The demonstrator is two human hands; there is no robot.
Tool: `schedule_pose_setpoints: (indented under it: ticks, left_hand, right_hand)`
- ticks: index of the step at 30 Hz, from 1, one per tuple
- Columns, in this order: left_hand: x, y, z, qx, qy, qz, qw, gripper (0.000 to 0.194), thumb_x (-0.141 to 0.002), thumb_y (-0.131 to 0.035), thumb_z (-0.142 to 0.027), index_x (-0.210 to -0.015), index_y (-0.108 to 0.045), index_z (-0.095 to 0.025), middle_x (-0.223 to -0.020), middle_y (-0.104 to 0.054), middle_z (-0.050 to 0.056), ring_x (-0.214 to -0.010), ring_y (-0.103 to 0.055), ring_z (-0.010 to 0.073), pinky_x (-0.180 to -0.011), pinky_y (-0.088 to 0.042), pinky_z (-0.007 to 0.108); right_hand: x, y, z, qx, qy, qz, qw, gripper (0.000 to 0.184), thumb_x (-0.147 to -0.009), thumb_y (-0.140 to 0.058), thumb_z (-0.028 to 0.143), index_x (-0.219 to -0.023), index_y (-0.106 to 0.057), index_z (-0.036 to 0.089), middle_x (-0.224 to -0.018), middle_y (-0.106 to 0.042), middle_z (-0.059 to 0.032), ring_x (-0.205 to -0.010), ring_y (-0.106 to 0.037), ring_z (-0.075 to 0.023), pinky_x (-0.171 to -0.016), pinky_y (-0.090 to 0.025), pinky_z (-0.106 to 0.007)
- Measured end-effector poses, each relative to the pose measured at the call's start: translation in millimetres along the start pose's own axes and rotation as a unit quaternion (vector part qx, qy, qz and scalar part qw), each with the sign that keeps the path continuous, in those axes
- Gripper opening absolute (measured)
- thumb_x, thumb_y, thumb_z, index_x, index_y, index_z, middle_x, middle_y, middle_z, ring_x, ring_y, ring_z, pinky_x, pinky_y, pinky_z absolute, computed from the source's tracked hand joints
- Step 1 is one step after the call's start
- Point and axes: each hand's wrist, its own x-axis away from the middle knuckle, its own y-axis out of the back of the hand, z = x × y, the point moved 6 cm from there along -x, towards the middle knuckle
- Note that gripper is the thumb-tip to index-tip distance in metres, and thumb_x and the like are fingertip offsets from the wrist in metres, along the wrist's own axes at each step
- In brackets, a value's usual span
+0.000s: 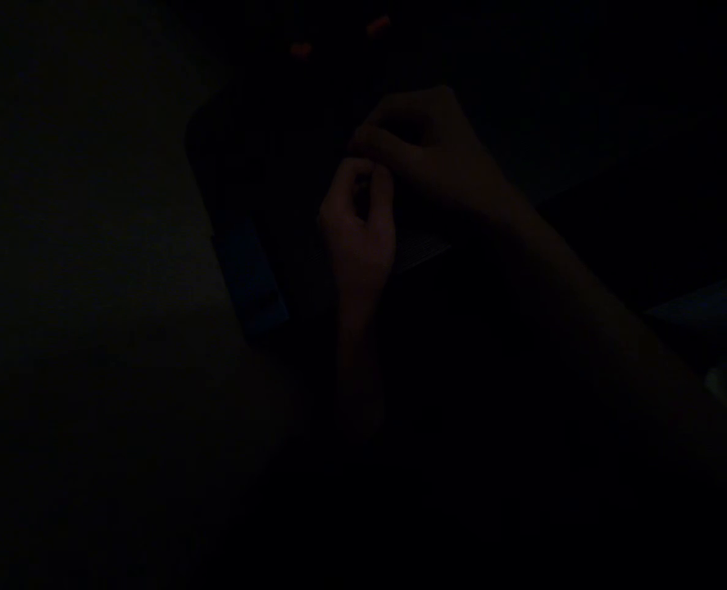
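Observation:
The picture is very dark. My left hand is at the centre with its fingers curled in, as in a pinch. My right hand comes in from the lower right and sits just above and to the right of it, fingers bent, its fingertips touching those of the left hand. Whatever is between the fingertips is too dark and too small to make out. Both hands hover over a large dark object with a rounded corner.
A paler surface fills the left side. A faint blue patch lies by the dark object's lower left. Two small orange-red spots glow at the top. A dim bluish shape is at the right edge.

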Motion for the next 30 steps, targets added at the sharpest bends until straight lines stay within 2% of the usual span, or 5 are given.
schedule_pose_setpoints:
  ticks: [5, 17, 22, 26, 30]
  left_hand:
    - [0.2, -0.4, -1.5, -0.026, 0.005, 0.007, 1.000, 0.033, -0.095, -0.062, -0.055, -0.075, -0.057, -0.029, -0.068, -0.059, 0.001, -0.069, -0.058, 0.0215, -0.061, -0.047, 0.036]
    - [1.6, -1.0, -8.5, -0.020, 0.006, 0.011, 1.000, 0.026, -0.098, -0.064, -0.038, -0.076, -0.055, -0.026, -0.069, -0.058, -0.001, -0.066, -0.059, 0.0181, -0.061, -0.047, 0.032]
    - [1.4, -0.3, -6.0, -0.033, 0.014, 0.014, 0.999, 0.029, -0.098, -0.062, -0.043, -0.077, -0.055, -0.026, -0.068, -0.058, -0.001, -0.070, -0.061, 0.0190, -0.062, -0.048, 0.032]
    - [0.7, -0.3, -1.2, -0.052, 0.010, 0.017, 0.998, 0.031, -0.096, -0.060, -0.053, -0.077, -0.056, -0.030, -0.066, -0.059, 0.000, -0.077, -0.062, 0.0231, -0.062, -0.048, 0.034]
    - [0.4, 0.2, 0.2, -0.028, -0.001, 0.004, 1.000, 0.031, -0.094, -0.061, -0.055, -0.075, -0.057, -0.031, -0.070, -0.062, 0.002, -0.072, -0.060, 0.0240, -0.063, -0.047, 0.039]
  right_hand:
    - [0.0, -0.8, -0.2, 0.007, -0.004, 0.007, 1.000, 0.017, -0.094, -0.063, 0.007, -0.091, -0.079, 0.003, -0.083, -0.075, -0.0062, -0.082, -0.068, -0.0183, -0.071, -0.044, -0.024]
    - [-2.8, 0.9, -8.6, 0.012, 0.004, -0.001, 1.000, 0.019, -0.093, -0.066, 0.011, -0.081, -0.077, 0.019, -0.081, -0.076, 0.0006, -0.081, -0.071, -0.0170, -0.069, -0.048, -0.027]
    - [-3.1, 1.3, -8.5, 0.021, 0.010, 0.010, 1.000, 0.018, -0.093, -0.064, 0.015, -0.082, -0.077, 0.022, -0.084, -0.077, 0.0012, -0.085, -0.071, -0.0172, -0.073, -0.049, -0.027]
    - [-0.4, 1.1, -3.5, 0.017, 0.000, 0.002, 1.000, 0.018, -0.093, -0.063, 0.012, -0.083, -0.078, 0.015, -0.081, -0.075, 0.0006, -0.082, -0.069, -0.0168, -0.072, -0.046, -0.026]
    - [1.8, 1.2, -0.5, -0.006, -0.004, -0.010, 1.000, 0.017, -0.093, -0.063, 0.010, -0.085, -0.078, 0.010, -0.082, -0.076, -0.0031, -0.081, -0.068, -0.0173, -0.072, -0.045, -0.026]
